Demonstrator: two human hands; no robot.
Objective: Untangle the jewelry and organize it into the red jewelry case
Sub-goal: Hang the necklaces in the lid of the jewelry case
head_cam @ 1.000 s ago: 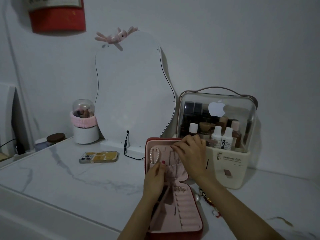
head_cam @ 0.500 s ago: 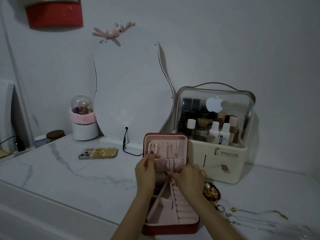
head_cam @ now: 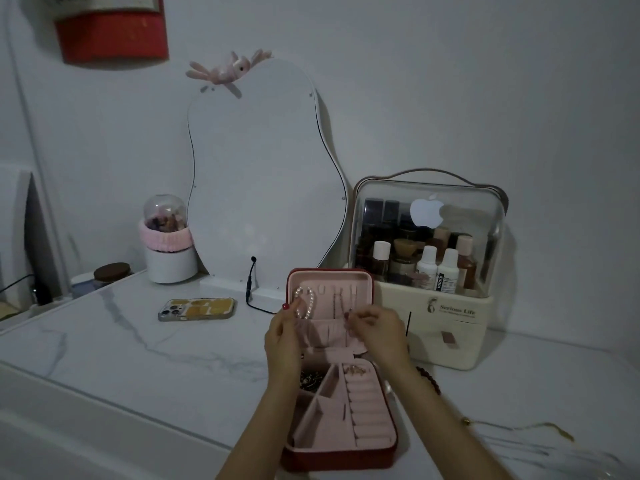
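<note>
A white marble-veined surface (head_cam: 138,348) spreads across the view, backed by a pale wall. On it, a tall curvy white mirror (head_cam: 256,181) leans upright against the wall, with a pink plush ornament (head_cam: 227,69) at its top. To the right of the mirror stands a cream cosmetics organiser (head_cam: 427,268) with a clear domed lid and a handle, bottles packed inside. To the mirror's left sits a white pot with a pink band and a clear dome (head_cam: 168,244). In front of the organiser, the red jewelry case (head_cam: 337,368) lies open, its pink-lined lid upright and its base flat on the surface with ring rolls and compartments showing. A phone (head_cam: 197,309) lies face down left of the case. The left hand (head_cam: 282,341) reaches to the left edge of the lid, its grip curled with the thumb up beside a pearl bracelet (head_cam: 306,303) hanging in the lid; whether it pinches anything, I cannot tell. The right hand (head_cam: 379,332) is at the lid's pocket, its grip pinching a thin chain (head_cam: 337,304) that hangs from a lid hook. A dark tangle of jewelry (head_cam: 311,379) sits in the base's near-left compartment. Right of the case, thin gold chains (head_cam: 519,427) lie loose on the surface, and a string of dark red beads (head_cam: 429,377) lies by the right wrist.
</note>
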